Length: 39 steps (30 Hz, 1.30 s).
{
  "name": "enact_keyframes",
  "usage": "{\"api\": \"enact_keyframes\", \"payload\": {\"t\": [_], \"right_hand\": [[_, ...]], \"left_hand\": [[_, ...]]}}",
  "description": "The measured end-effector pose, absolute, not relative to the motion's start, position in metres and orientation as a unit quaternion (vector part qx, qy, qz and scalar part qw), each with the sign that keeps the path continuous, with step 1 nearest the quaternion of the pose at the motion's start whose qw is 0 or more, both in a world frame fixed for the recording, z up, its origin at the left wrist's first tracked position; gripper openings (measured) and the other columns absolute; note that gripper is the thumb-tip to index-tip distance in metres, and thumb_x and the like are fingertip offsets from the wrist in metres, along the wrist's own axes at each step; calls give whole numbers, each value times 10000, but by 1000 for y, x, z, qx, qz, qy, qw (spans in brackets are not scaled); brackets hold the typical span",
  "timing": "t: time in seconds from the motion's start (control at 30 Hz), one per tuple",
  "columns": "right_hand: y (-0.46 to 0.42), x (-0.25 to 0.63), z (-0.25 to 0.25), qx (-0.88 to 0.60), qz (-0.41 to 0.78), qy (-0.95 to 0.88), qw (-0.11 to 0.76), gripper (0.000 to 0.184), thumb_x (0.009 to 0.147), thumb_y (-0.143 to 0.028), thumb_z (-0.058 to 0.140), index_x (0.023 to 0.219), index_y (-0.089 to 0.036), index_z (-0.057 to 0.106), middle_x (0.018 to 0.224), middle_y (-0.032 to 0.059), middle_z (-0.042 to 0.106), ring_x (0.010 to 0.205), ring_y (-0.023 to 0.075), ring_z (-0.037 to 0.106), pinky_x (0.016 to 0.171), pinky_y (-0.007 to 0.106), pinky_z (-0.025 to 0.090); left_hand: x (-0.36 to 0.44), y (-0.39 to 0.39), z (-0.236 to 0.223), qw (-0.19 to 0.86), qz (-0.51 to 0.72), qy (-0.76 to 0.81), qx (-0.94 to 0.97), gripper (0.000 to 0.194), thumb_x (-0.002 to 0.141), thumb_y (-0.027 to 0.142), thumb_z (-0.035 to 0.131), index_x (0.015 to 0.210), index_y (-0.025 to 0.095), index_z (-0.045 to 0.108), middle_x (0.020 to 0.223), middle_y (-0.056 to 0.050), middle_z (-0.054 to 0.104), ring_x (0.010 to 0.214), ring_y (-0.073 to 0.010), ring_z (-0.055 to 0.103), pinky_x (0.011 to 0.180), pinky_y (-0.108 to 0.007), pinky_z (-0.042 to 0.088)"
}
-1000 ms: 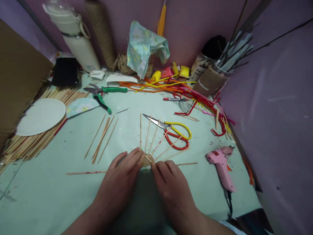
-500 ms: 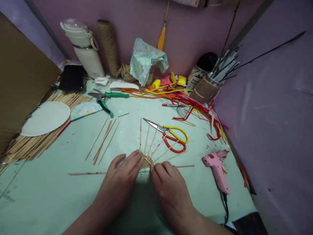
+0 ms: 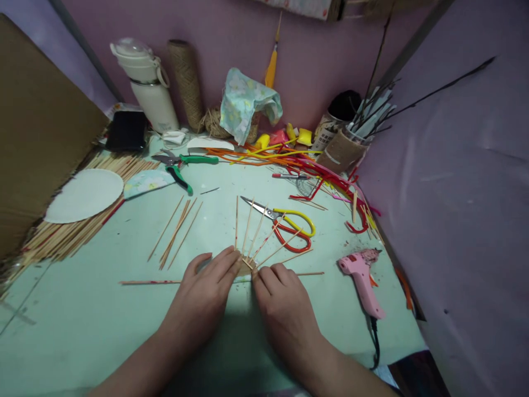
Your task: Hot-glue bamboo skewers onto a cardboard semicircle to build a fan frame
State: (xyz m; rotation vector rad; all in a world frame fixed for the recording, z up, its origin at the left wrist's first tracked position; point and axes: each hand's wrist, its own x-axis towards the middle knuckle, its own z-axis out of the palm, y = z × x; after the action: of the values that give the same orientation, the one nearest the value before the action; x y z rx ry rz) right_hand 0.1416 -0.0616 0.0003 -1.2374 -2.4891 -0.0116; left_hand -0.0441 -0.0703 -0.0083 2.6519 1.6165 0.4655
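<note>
My left hand (image 3: pixel 204 295) and my right hand (image 3: pixel 281 306) lie side by side on the pale green table (image 3: pixel 82 309), fingers together, pressing down on the base of a fan of thin bamboo sticks (image 3: pixel 252 234). The sticks spread outward from between my fingertips toward the far side. A small brown piece sits under the stick ends, mostly hidden by my fingers. One long stick (image 3: pixel 149 282) runs sideways under my hands.
Yellow-and-red scissors (image 3: pixel 289 226) lie just beyond the fan. A pink glue gun (image 3: pixel 361 278) rests at right. Loose sticks (image 3: pixel 176 231), green pliers (image 3: pixel 182 168), a white oval (image 3: pixel 82 194) on a stick pile, pipe cleaners (image 3: pixel 297 157), a bottle (image 3: pixel 149 85) and twine (image 3: pixel 185 82) surround.
The view has shifted slightly, showing more of the back wall. My hands stay pressed on the stick base; the fan has not visibly moved.
</note>
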Motion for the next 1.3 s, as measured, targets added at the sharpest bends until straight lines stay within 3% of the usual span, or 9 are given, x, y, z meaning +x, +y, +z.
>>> {"api": "enact_keyframes", "payload": {"t": [1.03, 1.3], "right_hand": [[-63, 144, 1, -448, 21, -881, 149, 146, 825, -40, 675, 882, -172, 647, 824, 42, 635, 773, 222, 480, 621, 356, 353], [-62, 144, 1, -451, 15, -878, 161, 145, 843, -41, 648, 905, -172, 658, 821, 39, 625, 770, 222, 471, 609, 370, 363]], "left_hand": [[-41, -70, -4, -1, 147, 521, 841, 455, 889, -22, 374, 1215, 147, 643, 1317, -92, 684, 1246, -205, 610, 1018, -391, 368], [-40, -73, -4, 17, 152, 526, 836, 479, 931, 9, 362, 1305, 209, 584, 1350, -83, 663, 1290, -209, 576, 1036, -401, 325]]}}
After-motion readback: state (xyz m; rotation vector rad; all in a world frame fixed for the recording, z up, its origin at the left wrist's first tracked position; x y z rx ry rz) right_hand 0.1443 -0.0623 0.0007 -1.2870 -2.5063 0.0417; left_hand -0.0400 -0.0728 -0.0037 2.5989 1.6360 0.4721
